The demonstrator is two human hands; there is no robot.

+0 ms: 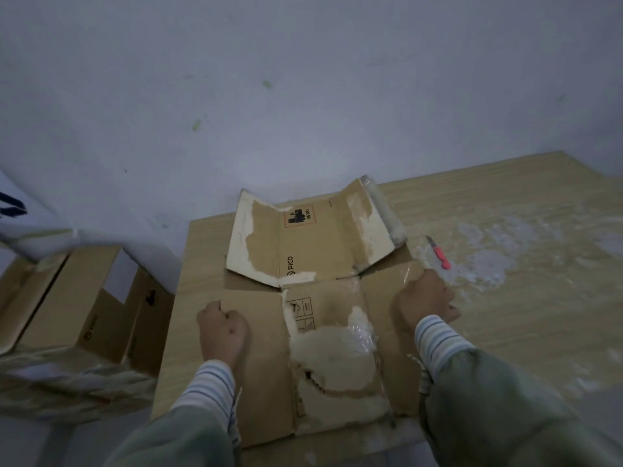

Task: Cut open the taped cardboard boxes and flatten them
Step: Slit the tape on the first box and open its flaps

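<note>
Head view: flattening step. Left hand [222, 326] and right hand [425, 302] curled on opened, torn brown cardboard box [266, 358] side edges; next, press far flaps flat.

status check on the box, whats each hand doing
Left hand grips the left edge of the cut-open box; right hand grips its right edge. Box nearly flat, far flaps raised. Red knife lies apart, right. Nothing in the way.
</note>
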